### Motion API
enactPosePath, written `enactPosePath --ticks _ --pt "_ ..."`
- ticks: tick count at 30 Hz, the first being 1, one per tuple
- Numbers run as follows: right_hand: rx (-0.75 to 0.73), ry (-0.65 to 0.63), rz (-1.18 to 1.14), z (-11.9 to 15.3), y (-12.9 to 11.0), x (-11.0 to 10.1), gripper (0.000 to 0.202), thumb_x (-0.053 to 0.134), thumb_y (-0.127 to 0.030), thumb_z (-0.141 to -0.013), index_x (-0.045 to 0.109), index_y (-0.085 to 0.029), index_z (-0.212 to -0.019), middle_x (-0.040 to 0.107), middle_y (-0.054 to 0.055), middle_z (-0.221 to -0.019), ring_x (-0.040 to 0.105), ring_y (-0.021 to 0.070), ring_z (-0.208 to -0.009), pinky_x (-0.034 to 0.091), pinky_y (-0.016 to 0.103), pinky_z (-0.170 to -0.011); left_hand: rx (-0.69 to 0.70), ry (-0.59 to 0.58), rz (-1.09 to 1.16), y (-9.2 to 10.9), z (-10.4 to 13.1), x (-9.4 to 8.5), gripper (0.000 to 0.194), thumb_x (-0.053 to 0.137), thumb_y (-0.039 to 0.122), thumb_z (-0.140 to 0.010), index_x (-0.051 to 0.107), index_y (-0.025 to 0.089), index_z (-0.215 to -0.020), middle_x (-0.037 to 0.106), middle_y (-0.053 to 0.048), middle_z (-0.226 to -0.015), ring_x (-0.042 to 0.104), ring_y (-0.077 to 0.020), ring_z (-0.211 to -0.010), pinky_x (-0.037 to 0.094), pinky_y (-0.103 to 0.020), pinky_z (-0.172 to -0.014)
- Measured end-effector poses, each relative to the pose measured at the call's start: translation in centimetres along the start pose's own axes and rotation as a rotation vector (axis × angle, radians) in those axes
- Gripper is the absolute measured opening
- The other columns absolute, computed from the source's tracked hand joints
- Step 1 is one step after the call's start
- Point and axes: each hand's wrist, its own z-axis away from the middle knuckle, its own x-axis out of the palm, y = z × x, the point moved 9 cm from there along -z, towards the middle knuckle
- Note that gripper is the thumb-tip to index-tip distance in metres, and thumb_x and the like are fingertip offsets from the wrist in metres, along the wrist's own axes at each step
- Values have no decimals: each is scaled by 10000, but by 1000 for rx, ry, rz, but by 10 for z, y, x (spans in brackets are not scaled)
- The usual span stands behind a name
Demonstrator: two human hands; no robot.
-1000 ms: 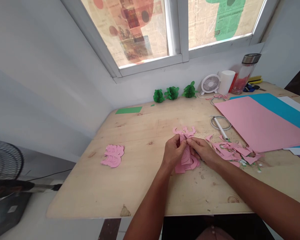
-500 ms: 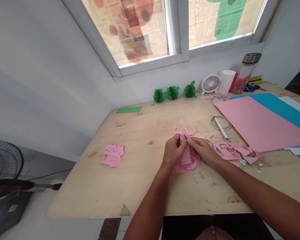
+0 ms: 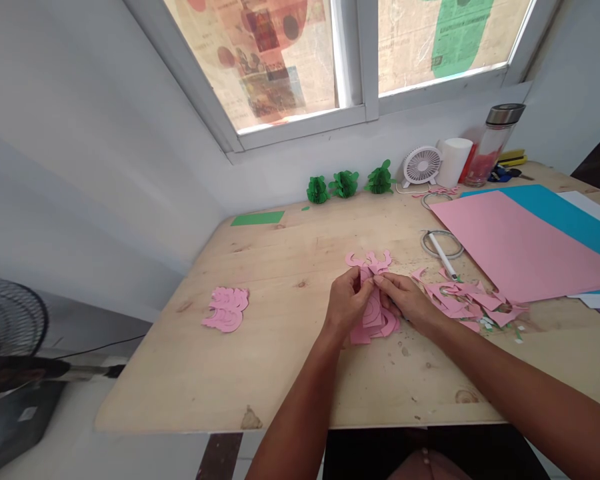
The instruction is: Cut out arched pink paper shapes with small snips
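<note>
Both hands pinch one piece of pink paper (image 3: 373,311) over the middle of the wooden table. My left hand (image 3: 349,300) is closed on its left side, thumb pointing in toward the centre. From the right, my right hand (image 3: 404,299) grips it with thumb and fingers, the two thumbs nearly meeting. Curved outlines show on the paper's face. Under and around it lie more cut pink pieces, with curled cutouts (image 3: 370,258) poking out beyond my fingers. Whether a small tool is in the right hand is hidden.
Pink scraps (image 3: 467,303) lie right of my hands, near a white pen (image 3: 443,255). Large pink sheets (image 3: 520,247) cover the right side. Stacked pink cutouts (image 3: 226,309) rest at left. Green paper figures (image 3: 346,185), a small fan (image 3: 422,165) and a glass bottle (image 3: 495,147) stand along the wall.
</note>
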Motion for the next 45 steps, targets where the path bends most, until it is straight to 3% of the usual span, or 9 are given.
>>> enactPosePath --ticks 45 --pt "1 1 -16 0 1 0 364 583 -480 -775 496 -182 -585 445 -55 -434 336 68 -355 231 205 -357 6 -3 -14 -1 -1 0 220 556 348 -768 526 168 -645 461 27 -578 427 -108 -564 337 -223 -523"
